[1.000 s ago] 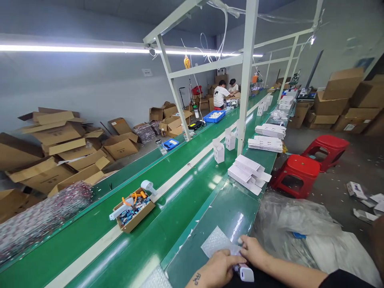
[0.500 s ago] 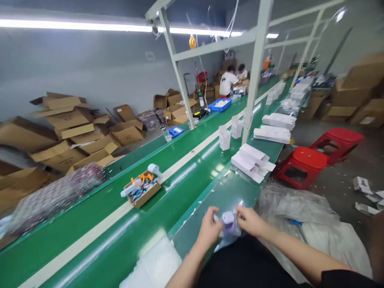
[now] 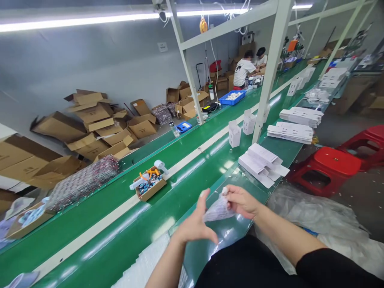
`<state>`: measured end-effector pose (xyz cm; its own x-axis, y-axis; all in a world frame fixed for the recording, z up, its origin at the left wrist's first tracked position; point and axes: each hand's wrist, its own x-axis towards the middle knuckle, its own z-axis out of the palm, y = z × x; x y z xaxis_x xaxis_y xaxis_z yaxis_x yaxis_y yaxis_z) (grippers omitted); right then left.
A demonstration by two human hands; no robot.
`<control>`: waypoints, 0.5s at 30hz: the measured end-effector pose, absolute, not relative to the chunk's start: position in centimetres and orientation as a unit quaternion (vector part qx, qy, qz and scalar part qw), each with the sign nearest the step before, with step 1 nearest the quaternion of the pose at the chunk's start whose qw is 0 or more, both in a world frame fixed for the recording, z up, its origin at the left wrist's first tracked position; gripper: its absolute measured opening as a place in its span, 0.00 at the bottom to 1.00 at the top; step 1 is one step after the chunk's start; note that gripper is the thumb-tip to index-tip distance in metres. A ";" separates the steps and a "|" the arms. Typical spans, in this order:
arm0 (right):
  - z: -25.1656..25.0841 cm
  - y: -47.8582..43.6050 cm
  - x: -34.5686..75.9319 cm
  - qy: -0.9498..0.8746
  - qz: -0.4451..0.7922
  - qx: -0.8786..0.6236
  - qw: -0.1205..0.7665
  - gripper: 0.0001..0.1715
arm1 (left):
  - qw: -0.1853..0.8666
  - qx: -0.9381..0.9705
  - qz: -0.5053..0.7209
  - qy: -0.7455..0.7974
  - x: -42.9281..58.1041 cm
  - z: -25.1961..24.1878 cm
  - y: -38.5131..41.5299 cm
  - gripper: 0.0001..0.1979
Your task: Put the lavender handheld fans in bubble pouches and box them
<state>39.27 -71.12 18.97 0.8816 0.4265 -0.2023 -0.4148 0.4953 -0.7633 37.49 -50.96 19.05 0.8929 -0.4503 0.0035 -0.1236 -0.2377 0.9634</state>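
Observation:
My right hand (image 3: 241,201) pinches a bubble-wrap bag (image 3: 217,210) by its upper end, above the near strip of green table. The bag looks pale with a faint lilac tint; what it holds, if anything, cannot be made out. Just left of the bag is my left hand (image 3: 196,225), its thumb and fingers spread wide; whether it touches the bag is unclear. Close to my left forearm lies a stack of white bubble-wrap bags (image 3: 147,264). White cartons (image 3: 261,162) lie on their sides beyond my right hand.
Along the green conveyor (image 3: 120,224) stands a cardboard box (image 3: 151,190) of small parts with orange-handled tools. Upright white cartons (image 3: 234,135) stand near a metal post (image 3: 271,72). Red stools (image 3: 328,170) and plastic sheeting (image 3: 315,212) are at the right. Two people sit farther off.
Both hands earlier held a purple-and-white device in a bag; now the right hand alone holds the bubble-wrap bag and the left has opened. The view has shifted leftward.

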 end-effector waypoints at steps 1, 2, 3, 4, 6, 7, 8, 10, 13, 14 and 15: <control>18.4 -70.5 39.5 0.004 0.244 -0.406 0.881 0.15 | 0.587 0.782 -0.126 -0.170 37.6 18.1 -52.0 0.55; 17.7 -70.4 39.8 0.011 0.240 -0.386 0.891 0.15 | 0.594 0.785 -0.109 -0.139 37.7 17.0 -53.1 0.46; 17.0 -70.7 40.2 0.018 0.232 -0.382 0.894 0.17 | 0.606 0.785 -0.088 -0.096 37.9 16.0 -54.2 0.36; 16.2 -71.7 40.8 0.034 0.212 -0.397 0.892 0.20 | 0.618 0.782 -0.071 -0.049 38.0 15.1 -55.1 0.27; 14.4 -75.4 42.7 0.127 0.121 -0.465 0.868 0.34 | 0.636 0.769 -0.048 0.042 38.3 13.7 -56.2 0.19; 13.4 -77.9 44.0 0.198 0.045 -0.504 0.839 0.42 | 0.646 0.758 -0.037 0.082 38.5 13.2 -56.4 0.18; 12.4 -80.5 45.4 0.292 -0.049 -0.528 0.796 0.49 | 0.658 0.743 -0.026 0.120 38.6 12.9 -56.4 0.19; 10.3 -85.2 48.3 0.357 -0.100 -0.543 0.753 0.58 | 0.684 0.706 -0.009 0.185 38.6 12.5 -56.2 0.20; 7.9 -89.5 51.5 0.385 -0.110 -0.591 0.700 0.53 | 0.704 0.667 -0.001 0.245 38.2 12.3 -55.9 0.22; 7.5 -90.1 52.0 0.383 -0.113 -0.617 0.678 0.49 | 0.707 0.659 0.002 0.257 38.0 12.3 -55.7 0.23; 7.3 -90.5 52.3 0.374 -0.119 -0.650 0.651 0.44 | 0.712 0.650 0.007 0.264 37.8 12.4 -55.4 0.23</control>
<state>52.25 -90.53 7.28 0.6926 -0.6407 -0.3315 -0.3308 0.1263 -0.9352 37.75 -55.39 12.42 0.8601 0.3538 -0.3675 0.3340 0.1539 0.9299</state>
